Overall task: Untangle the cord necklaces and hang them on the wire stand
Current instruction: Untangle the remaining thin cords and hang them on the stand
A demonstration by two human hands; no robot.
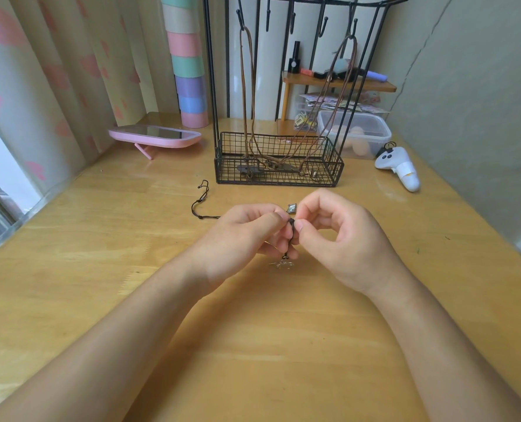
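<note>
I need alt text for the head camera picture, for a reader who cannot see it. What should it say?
A person's left hand and right hand pinch a black cord necklace over a wooden table. Behind them, two brown cord necklaces hang from hooks of a black wire stand, their pendants in its basket.

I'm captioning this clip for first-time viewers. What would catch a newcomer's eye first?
The left hand and right hand meet mid-table, pinching a knotted black cord with a silver pendant just below. Behind them stands the black wire stand, two brown cord necklaces already hanging from its hooks into its basket.
</note>
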